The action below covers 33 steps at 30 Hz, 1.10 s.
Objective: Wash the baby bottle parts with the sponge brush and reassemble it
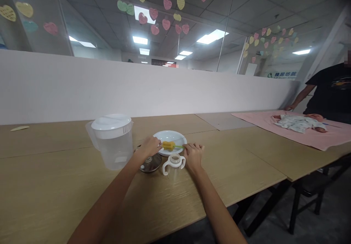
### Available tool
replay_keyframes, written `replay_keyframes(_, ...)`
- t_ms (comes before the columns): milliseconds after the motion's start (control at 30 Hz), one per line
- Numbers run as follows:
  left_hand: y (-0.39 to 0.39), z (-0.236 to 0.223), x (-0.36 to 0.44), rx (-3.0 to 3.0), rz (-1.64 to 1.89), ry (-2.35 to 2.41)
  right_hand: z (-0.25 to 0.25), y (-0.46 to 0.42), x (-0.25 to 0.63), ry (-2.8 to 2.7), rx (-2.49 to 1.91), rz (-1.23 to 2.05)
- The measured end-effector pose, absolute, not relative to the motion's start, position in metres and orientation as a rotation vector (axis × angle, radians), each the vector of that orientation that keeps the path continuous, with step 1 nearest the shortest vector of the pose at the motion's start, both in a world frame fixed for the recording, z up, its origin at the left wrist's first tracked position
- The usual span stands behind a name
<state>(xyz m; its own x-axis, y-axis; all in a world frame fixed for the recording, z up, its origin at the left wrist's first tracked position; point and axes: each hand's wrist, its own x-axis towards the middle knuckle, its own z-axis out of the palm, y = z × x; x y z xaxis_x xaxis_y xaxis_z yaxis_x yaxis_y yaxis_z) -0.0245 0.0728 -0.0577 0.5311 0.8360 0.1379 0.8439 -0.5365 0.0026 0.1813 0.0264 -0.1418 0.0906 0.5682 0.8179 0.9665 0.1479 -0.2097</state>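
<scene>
Over a white oval bowl (166,136), a sponge brush (168,146) with a yellow head and a thin green handle lies level between my hands. The fingers of my left hand (149,147) are closed at the left end of the yellow head. My right hand (193,156) pinches the green handle near its right end. Just in front of the bowl stands an uncapped clear baby bottle (174,167) with white side handles, close to my right wrist. Under my left wrist sits a dark round dish (150,164) holding small parts that I cannot make out, partly covered by my arm.
A clear pitcher (115,149) with a white lid stands left of my left hand. On the far right, a baby doll (298,122) lies on a pink cloth (274,127), with another person (330,90) beside it. A white wall (153,86) borders the wooden table's (241,163) back.
</scene>
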Motion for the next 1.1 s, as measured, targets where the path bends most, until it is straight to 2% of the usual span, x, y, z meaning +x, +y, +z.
replay_keyframes(367,0.072,-0.056,-0.027,-2.760,-0.294,-1.443,-0.141,0.028,0.185,-1.357,-1.505,-0.372)
replay_keyframes(433,0.073,-0.054,-0.028,-2.807,-0.439,-1.426,-0.140,0.027,0.187,-1.243,-1.470,-0.347)
replay_keyframes(567,0.074,-0.051,-0.027,-2.973,-1.016,-1.353,-0.136,0.023,0.188,-1.212,-1.298,-0.299)
replay_keyframes(667,0.076,-0.049,-0.025,-3.030,-1.318,-1.283,-0.135,0.020,0.186,-1.246,-1.292,-0.362)
replay_keyframes(833,0.075,-0.047,-0.024,-3.024,-1.430,-1.241,-0.135,0.020,0.186,-1.064,-1.363,-0.442)
replay_keyframes(967,0.076,-0.048,-0.024,-3.040,-1.488,-1.222,-0.136,0.021,0.187,-1.113,-1.288,-0.407)
replay_keyframes(1100,0.075,-0.047,-0.023,-3.032,-1.574,-1.224,-0.137,0.022,0.188,-1.093,-1.400,-0.416)
